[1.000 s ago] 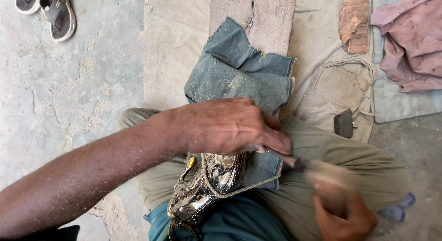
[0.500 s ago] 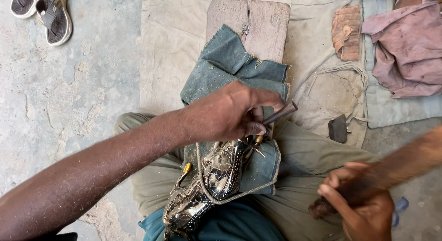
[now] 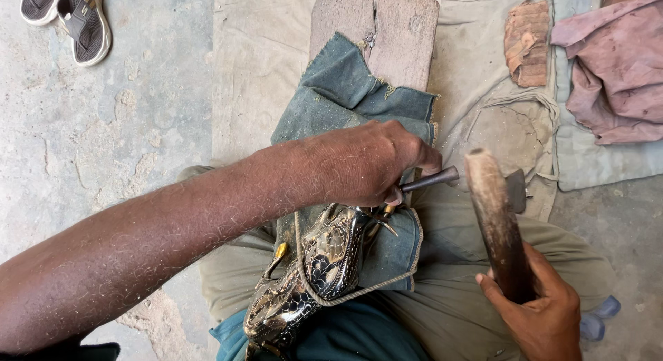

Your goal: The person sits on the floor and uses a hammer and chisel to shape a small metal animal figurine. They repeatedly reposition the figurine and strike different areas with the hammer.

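Head view, left hand (image 3: 366, 164): closed around a thin metal punch (image 3: 429, 179), tip hidden under the fist.
Head view, right hand (image 3: 542, 309): gripping a wooden mallet (image 3: 494, 219), raised beside the punch, not touching it.
Workpiece: patterned metal figure (image 3: 314, 271) on a blue cloth (image 3: 345, 92) across the lap, cord (image 3: 387, 278) looped around it.
Surroundings: wooden board (image 3: 376, 33) beneath the cloth; sandals (image 3: 65, 16) at far left.
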